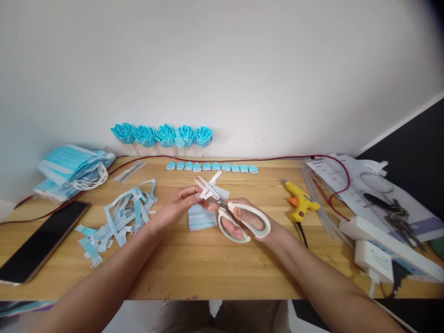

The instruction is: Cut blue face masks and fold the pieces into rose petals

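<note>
My right hand (239, 219) is closed round the cream handles of a pair of scissors (261, 221), whose blades stand apart and point up to the left. Between the blades lies a small white strip (210, 186), pinched at its near end by the fingers of my left hand (183, 201). Below the blades, light blue mask fabric squares (201, 221) rest on the wooden table. Farther back runs a row of small folded blue petals (206, 166). Left of my left hand spreads a heap of cut blue and white strips (128, 212).
Several blue fabric roses (166, 135) on sticks lean against the wall. A packet of masks (69, 166) and a phone (45, 240) lie at left. At right are a yellow glue gun (301, 201), a power strip (398, 252) and pliers (398, 215). A red-black cable (222, 160) crosses the back.
</note>
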`<state>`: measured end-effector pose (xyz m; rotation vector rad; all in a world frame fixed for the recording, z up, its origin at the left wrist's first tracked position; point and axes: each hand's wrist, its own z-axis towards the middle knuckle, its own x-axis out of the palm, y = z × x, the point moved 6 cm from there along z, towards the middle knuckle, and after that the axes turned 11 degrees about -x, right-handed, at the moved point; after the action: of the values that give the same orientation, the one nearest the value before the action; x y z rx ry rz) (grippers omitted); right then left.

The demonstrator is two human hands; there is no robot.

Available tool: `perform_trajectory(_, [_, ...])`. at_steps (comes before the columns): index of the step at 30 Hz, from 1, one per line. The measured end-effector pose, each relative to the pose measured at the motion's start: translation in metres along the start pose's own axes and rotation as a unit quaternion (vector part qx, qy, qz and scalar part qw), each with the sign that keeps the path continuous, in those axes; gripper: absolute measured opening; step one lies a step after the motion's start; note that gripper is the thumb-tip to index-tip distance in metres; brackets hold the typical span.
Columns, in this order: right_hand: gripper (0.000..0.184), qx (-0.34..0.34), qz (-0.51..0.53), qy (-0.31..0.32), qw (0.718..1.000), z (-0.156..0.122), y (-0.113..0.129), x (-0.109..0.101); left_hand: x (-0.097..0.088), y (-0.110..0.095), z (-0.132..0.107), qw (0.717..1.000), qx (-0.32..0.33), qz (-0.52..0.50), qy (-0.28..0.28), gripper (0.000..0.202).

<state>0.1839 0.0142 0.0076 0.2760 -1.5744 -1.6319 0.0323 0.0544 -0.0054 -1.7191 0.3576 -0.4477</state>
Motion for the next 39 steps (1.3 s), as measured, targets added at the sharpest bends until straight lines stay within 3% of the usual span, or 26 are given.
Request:
perform_trajectory(7, [0.057, 0.013, 0.016, -0.010, 1.000, 0.000, 0.001, 0.005, 0.002, -0.006, -0.004, 0.999, 0.007, 0.032, -0.013, 0.027])
perform_trajectory(14, [0.058, 0.085, -0.009, -0.041, 0.996, -0.001, -0.007, 0.004, 0.001, -0.008, -0.002, 0.998, 0.023, 0.058, -0.032, 0.032])
perform_trajectory(18, [0.051, 0.143, -0.102, 0.037, 0.984, -0.003, -0.023, 0.011, -0.005, -0.004, 0.002, 0.998, 0.000, -0.004, -0.065, 0.034])
perform_trajectory(21, [0.054, 0.103, -0.116, 0.076, 0.985, -0.001, -0.015, 0.016, -0.009, -0.005, 0.003, 0.996, 0.012, -0.051, -0.077, 0.034])
perform_trajectory(28, [0.071, 0.008, -0.099, 0.060, 0.993, 0.000, 0.016, 0.007, -0.013, -0.007, 0.004, 0.989, 0.016, -0.121, -0.087, 0.038])
perform_trajectory(39, [0.065, -0.014, -0.106, 0.083, 0.991, 0.004, 0.008, 0.001, -0.011, -0.005, 0.006, 0.990, 0.026, -0.132, -0.033, 0.043])
